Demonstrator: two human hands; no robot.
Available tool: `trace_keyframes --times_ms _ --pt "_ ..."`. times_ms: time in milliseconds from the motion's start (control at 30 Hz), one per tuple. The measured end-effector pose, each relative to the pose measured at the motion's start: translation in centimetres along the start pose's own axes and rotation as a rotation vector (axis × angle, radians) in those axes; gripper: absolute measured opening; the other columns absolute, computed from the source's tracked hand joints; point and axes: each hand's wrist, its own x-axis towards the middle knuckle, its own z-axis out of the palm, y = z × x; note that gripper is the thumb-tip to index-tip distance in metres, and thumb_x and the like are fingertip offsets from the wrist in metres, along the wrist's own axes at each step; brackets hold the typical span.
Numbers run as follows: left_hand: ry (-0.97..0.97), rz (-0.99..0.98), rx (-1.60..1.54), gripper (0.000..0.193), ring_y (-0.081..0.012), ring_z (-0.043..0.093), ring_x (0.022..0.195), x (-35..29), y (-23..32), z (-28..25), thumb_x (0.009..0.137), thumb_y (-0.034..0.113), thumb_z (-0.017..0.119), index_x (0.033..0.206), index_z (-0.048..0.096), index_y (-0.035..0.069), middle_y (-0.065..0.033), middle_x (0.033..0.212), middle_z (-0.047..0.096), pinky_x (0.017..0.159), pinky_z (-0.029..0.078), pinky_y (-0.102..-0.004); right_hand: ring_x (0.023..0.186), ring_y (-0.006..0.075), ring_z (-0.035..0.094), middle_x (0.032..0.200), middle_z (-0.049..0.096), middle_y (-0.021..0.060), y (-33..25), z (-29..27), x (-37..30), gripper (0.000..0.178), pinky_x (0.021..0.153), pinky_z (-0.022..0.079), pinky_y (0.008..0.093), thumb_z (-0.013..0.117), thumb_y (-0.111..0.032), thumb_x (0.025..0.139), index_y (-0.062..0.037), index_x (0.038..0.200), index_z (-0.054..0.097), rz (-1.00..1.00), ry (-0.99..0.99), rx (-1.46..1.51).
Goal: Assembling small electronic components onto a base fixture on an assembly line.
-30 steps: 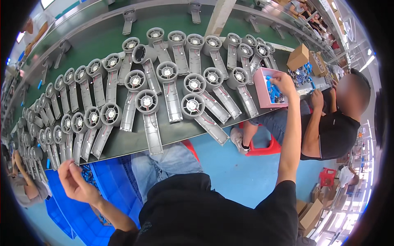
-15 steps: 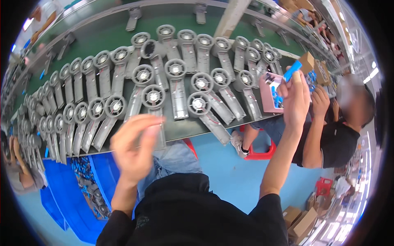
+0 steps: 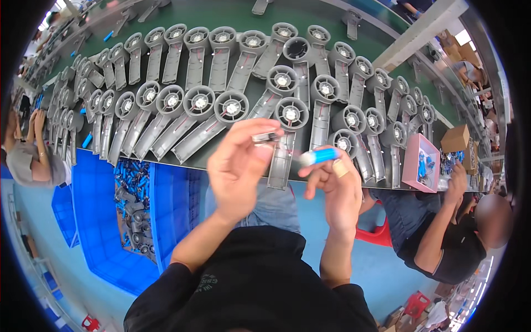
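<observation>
Above the near edge of the workbench my two hands are raised close together. Fingers and thumb of my left hand pinch a small dark and silvery part, too blurred to name exactly. A blue cylindrical battery lies crosswise in the fingers of my right hand, its whitish end toward my left hand. A faint reddish line, perhaps a wire, runs between the two parts. Just beyond my hands stands a grey fan housing with a half-shell handle, its hollow side up and a red wire inside.
Rows of similar grey fan housings cover the green bench. A pink box with blue batteries stands at right, beside a seated co-worker. Blue bins with batteries and grey parts stand below the bench at left.
My right hand has brought the blue battery from the right side in toward the middle. My left hand now pinches the small dark part. The view has turned, with the bench scene shifting right.
</observation>
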Motion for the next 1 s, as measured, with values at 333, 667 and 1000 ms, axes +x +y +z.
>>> trace_keyframes --times_ms 333,667,1000 --pt "-0.631 0.108 1.155 0.034 -0.0206 0.056 0.055 1.6 0.8 -2.7 0.079 0.002 0.068 0.109 0.069 0.017 -0.0067 0.078 0.051 0.051 0.046 -0.0304 0.060 0.0002 0.047 0.082 0.063 -0.0010 2.5 -1.7 -0.1 0.015 0.053 0.035 0.0159 0.061 -0.004 0.093 -0.0012 0.107 0.063 -0.152 0.131 -0.569" --pt "-0.508 0.126 1.106 0.018 -0.0155 0.060 0.054 1.6 -1.5 -1.1 0.077 0.002 0.071 0.094 0.072 0.005 -0.0056 0.073 0.061 0.049 0.045 -0.0266 0.057 -0.0017 0.048 0.110 0.063 0.0067 5.1 0.4 1.9 0.021 0.049 0.035 0.0157 0.068 0.006 0.082 -0.0014 0.101 0.065 -0.477 0.190 -0.632" --pt "-0.103 -0.543 0.439 0.014 -0.0017 0.056 0.066 1.2 -2.2 -2.3 0.084 0.003 0.070 0.097 0.072 -0.003 -0.0042 0.085 0.070 0.051 0.040 -0.0187 0.060 0.0075 0.058 0.094 0.070 0.0105 7.7 1.6 4.6 0.019 0.050 0.045 0.0207 0.073 0.007 0.078 0.0025 0.096 0.069 -0.734 0.216 -0.726"
